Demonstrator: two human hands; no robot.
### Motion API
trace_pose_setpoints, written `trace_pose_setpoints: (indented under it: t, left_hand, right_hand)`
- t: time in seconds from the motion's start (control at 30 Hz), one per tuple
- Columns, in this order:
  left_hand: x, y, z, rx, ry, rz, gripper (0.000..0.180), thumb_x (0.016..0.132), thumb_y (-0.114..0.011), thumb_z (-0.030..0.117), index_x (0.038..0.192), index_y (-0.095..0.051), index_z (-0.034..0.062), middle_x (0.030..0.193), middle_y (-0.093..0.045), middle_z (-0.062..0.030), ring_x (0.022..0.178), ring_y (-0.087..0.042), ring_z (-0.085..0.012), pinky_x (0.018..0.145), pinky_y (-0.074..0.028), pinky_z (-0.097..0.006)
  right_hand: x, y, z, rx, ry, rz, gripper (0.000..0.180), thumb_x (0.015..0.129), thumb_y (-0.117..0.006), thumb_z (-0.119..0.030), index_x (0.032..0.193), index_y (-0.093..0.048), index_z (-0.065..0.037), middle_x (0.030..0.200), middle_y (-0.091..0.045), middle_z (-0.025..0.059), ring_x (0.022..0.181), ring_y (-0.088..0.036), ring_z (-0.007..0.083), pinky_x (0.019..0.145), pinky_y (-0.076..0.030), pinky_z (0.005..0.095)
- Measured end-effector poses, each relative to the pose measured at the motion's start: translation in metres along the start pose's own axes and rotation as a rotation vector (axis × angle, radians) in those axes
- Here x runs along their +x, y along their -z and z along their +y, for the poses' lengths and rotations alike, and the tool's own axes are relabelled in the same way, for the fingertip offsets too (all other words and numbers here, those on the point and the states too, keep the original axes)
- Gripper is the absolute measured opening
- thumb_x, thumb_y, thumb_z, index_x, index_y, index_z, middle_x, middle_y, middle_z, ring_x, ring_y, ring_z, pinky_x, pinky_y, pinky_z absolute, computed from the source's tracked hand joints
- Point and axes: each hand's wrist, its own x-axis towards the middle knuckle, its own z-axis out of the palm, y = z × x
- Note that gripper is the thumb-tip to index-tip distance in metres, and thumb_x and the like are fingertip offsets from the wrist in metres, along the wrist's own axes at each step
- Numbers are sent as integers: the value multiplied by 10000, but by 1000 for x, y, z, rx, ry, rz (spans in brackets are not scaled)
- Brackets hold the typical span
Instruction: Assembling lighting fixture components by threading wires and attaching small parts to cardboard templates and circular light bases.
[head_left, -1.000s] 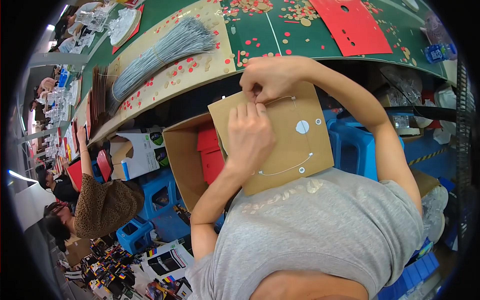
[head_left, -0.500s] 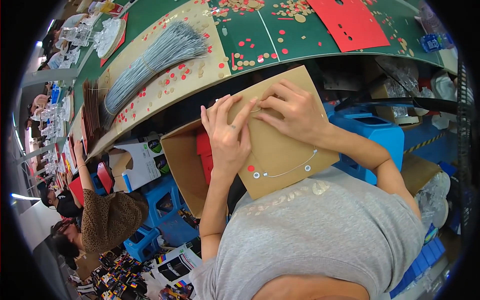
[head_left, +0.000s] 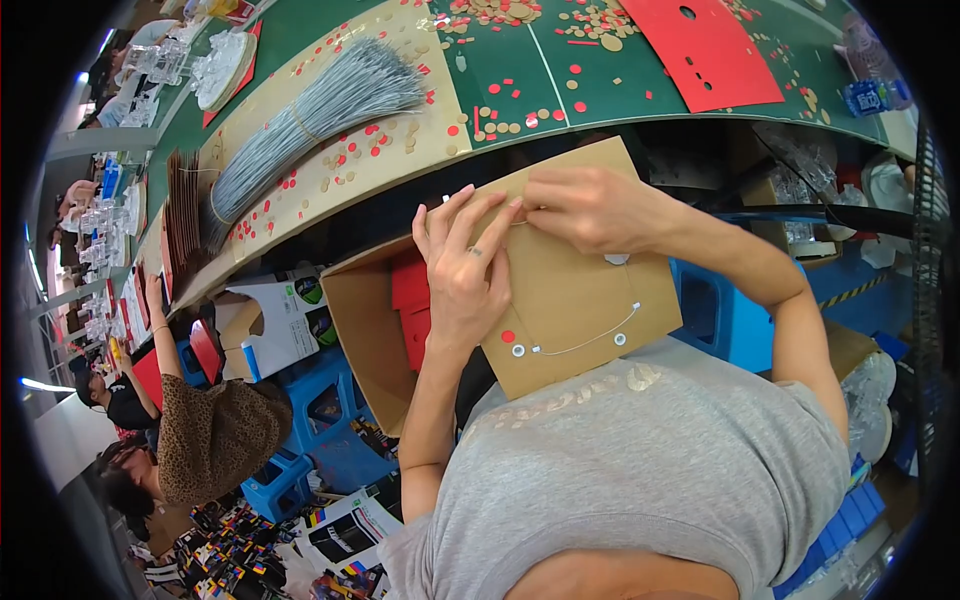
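Note:
A brown cardboard sheet (head_left: pixel 580 300) leans tilted against the front of my shirt. Near its lower edge, a thin wire (head_left: pixel 580 347) curves between two small white pieces, with white rings and a red dot close by. My left hand (head_left: pixel 465 275) lies over the sheet's left side, fingers apart, its index fingertip by a short bit of wire near the upper middle. Across from it, my right hand (head_left: pixel 590 210) is closed in a pinch at that bit of wire; its fingertips are partly hidden. A whitish piece (head_left: pixel 617 259) shows below the right wrist.
A bundle of grey wires (head_left: pixel 310 130) lies on the green table (head_left: pixel 500 65) among red and brown paper discs, near a punched red sheet (head_left: pixel 705 50). An open cardboard box (head_left: pixel 365 340) stands at my left, blue stools (head_left: pixel 715 310) on both sides. Other people work at far left.
My right hand has turned and its wrist has risen, baring the whitish piece beneath. My left hand stays almost where it was. The view has shifted slightly.

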Motion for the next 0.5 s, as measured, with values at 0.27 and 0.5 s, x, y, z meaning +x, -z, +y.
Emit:
trace_pose_setpoints:
  t: [0.27,0.5]
  left_hand:
    - [-5,10,5,-30,-6,-73,663,720,-665,-4,1370,-649,126,1318,-623,-83,1380,-475,-387,1150,-178,-725]
    - [-4,7,6,74,-108,-135,662,722,-661,-1,1373,-650,121,1364,-602,-132,1404,-440,-461,1097,-255,-775]
  right_hand:
    - [3,1,23,391,-59,-93,117,755,-784,-41,852,-744,10,1097,-660,94,1034,-651,232,766,-572,353]
    - [0,2,21,560,-440,-17,108,769,-808,-74,875,-803,-52,1160,-729,98,934,-698,232,807,-565,331]
